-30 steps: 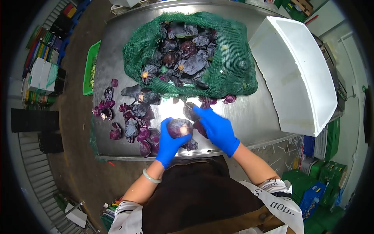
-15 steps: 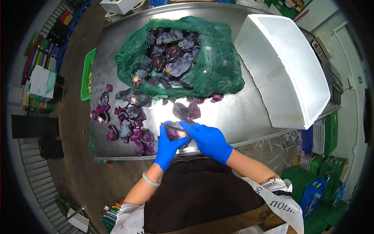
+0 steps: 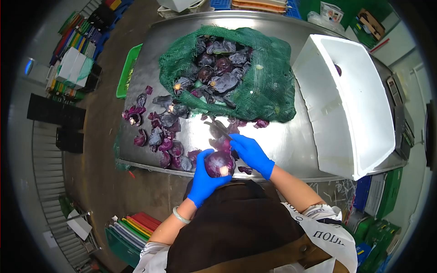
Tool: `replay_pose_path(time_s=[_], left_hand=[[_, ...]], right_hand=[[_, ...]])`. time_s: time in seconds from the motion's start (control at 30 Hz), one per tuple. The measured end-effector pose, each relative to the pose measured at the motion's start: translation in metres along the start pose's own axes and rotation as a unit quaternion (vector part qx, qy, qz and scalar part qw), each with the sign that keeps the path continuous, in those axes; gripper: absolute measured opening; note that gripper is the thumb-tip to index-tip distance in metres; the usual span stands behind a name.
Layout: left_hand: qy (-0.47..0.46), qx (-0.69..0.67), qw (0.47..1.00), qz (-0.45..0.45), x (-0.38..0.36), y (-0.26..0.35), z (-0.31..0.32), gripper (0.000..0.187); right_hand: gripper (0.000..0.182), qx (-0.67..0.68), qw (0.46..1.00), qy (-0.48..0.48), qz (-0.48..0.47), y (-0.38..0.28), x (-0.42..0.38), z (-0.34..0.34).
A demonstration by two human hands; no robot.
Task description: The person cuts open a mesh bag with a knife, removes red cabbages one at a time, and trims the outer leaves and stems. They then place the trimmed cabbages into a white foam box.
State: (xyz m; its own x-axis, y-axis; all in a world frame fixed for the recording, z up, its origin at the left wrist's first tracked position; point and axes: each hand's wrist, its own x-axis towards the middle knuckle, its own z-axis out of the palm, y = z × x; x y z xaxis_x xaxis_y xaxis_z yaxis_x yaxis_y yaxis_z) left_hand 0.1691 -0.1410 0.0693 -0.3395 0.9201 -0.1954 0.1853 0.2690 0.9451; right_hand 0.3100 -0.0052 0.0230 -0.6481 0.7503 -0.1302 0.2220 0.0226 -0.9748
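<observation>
My left hand (image 3: 203, 181), in a blue glove, is wrapped round a red cabbage (image 3: 217, 163) near the table's front edge. The pale cut stem of the cabbage points toward me. My right hand (image 3: 250, 154), gloved too, grips a knife (image 3: 219, 129), its blade slanting up and left, away from the cabbage. Loose purple leaves (image 3: 221, 144) lie just beyond the cabbage. A pile of trimmed outer leaves (image 3: 165, 144) lies to the left. Beyond them, a green mesh sack (image 3: 269, 75) lies open with several dark cabbages (image 3: 223, 66) showing.
A white foam box (image 3: 325, 109) stands on the right of the steel table (image 3: 291, 145), with a purple cabbage (image 3: 337, 69) partly visible inside. A green tray (image 3: 129, 70) is at the left edge. Crates (image 3: 132, 234) stand on the floor at lower left.
My right hand and the knife have moved off the cabbage, up and to the right. The cabbage is now in my left hand alone, closer to me. The view has shifted.
</observation>
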Motion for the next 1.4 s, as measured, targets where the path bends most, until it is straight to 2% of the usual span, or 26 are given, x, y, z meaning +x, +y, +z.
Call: replay_pose_path(time_s=[0.03,0.07,0.1,0.17,0.2,0.23,0.27,0.3,0.33,0.37,0.43,0.5,0.7,0.77,0.8,0.83,0.9,0.97,1.0,1.03,1.07,1.1,1.17,1.23,1.27,1.4], left_hand=[[0.004,0.0,1.0,0.016,-0.003,0.001,0.001,0.088],[0.021,0.02,1.0,0.009,-0.005,-0.004,0.002,0.089],[0.006,-0.018,1.0,-0.002,-0.003,0.006,0.0,0.089],[-0.02,-0.025,0.996,0.082,0.0,0.004,-0.005,0.09],[-0.014,-0.054,0.993,0.104,0.001,0.007,-0.004,0.09],[-0.009,-0.082,0.988,0.128,0.0,0.01,-0.005,0.091],[-0.005,-0.109,0.982,0.151,0.004,0.012,-0.007,0.091],[0.015,-0.078,0.987,0.14,0.011,0.011,-0.01,0.091],[0.033,-0.048,0.991,0.12,0.015,0.007,-0.014,0.092],[0.047,-0.018,0.994,0.099,0.017,0.005,-0.016,0.092],[0.045,-0.038,0.996,0.067,0.028,0.012,-0.018,0.092],[0.037,-0.034,0.997,0.066,0.032,0.009,-0.019,0.092],[-0.048,0.002,0.995,0.084,0.053,0.004,-0.042,0.092],[-0.084,0.001,0.992,0.096,0.062,-0.001,-0.053,0.093],[-0.103,-0.049,0.988,0.101,0.066,-0.006,-0.058,0.095],[-0.102,-0.041,0.987,0.118,0.068,-0.003,-0.059,0.095],[-0.096,-0.024,0.983,0.155,0.074,0.006,-0.059,0.096],[-0.085,0.017,0.978,0.188,0.078,0.004,-0.056,0.097],[-0.081,0.022,0.977,0.196,0.079,0.004,-0.052,0.096],[-0.076,0.024,0.974,0.211,0.086,0.005,-0.046,0.095],[-0.112,0.053,0.952,0.279,0.096,0.009,-0.041,0.089],[-0.128,0.095,0.94,0.3,0.097,0.017,-0.041,0.085],[-0.127,-0.037,0.975,0.178,0.096,0.019,-0.041,0.074],[-0.099,0.067,0.962,0.247,0.097,0.017,-0.05,0.062],[-0.088,0.119,0.948,0.281,0.098,0.017,-0.052,0.056],[-0.046,0.205,0.926,0.313,0.091,0.032,-0.049,0.04]], right_hand=[[0.034,0.062,0.997,-0.046,0.029,-0.008,0.0,-0.003],[0.037,0.059,0.994,-0.065,0.07,-0.018,0.001,-0.008],[0.036,0.043,0.998,-0.033,0.039,-0.015,0.003,-0.007],[0.033,0.006,0.999,0.042,-0.033,-0.004,0.016,-0.007],[0.032,-0.008,0.996,0.085,-0.032,0.009,0.026,-0.009],[0.038,-0.019,0.998,0.052,0.02,0.012,0.032,-0.018],[0.041,-0.066,0.997,0.039,0.007,0.015,0.027,-0.021],[0.045,-0.113,0.993,0.023,-0.002,-0.001,0.017,-0.02],[0.053,-0.116,0.989,0.057,-0.073,0.0,0.01,-0.012],[0.051,-0.075,0.995,0.051,-0.048,-0.035,0.0,-0.014],[0.047,-0.027,0.999,0.017,-0.016,-0.05,-0.01,-0.008],[0.038,-0.052,0.998,0.026,-0.023,-0.056,-0.014,0.001],[0.027,-0.088,0.992,0.085,-0.036,-0.041,-0.001,0.018],[0.026,-0.008,0.99,0.136,0.048,-0.024,0.008,0.012],[0.025,0.031,0.983,0.16,0.088,-0.01,0.014,0.005],[0.024,0.051,0.975,0.21,0.046,0.01,0.019,-0.008],[0.025,-0.023,0.973,0.205,0.101,0.031,0.015,-0.014],[0.031,0.203,0.957,0.106,0.18,-0.019,0.009,-0.003],[0.03,0.359,0.909,0.046,0.205,-0.032,0.007,0.003],[0.033,0.406,0.888,0.044,0.212,-0.033,0.008,0.009],[0.036,0.452,0.863,0.042,0.22,-0.035,0.007,0.017],[0.041,0.496,0.837,0.039,0.226,-0.035,0.007,0.018],[0.037,0.517,0.832,0.022,0.202,-0.031,0.006,0.01],[0.033,0.544,0.82,0.004,0.177,-0.034,0.006,0.004],[0.032,0.501,0.845,0.024,0.188,-0.039,0.001,0.002],[0.034,0.483,0.846,-0.005,0.227,-0.016,-0.008,0.003]])
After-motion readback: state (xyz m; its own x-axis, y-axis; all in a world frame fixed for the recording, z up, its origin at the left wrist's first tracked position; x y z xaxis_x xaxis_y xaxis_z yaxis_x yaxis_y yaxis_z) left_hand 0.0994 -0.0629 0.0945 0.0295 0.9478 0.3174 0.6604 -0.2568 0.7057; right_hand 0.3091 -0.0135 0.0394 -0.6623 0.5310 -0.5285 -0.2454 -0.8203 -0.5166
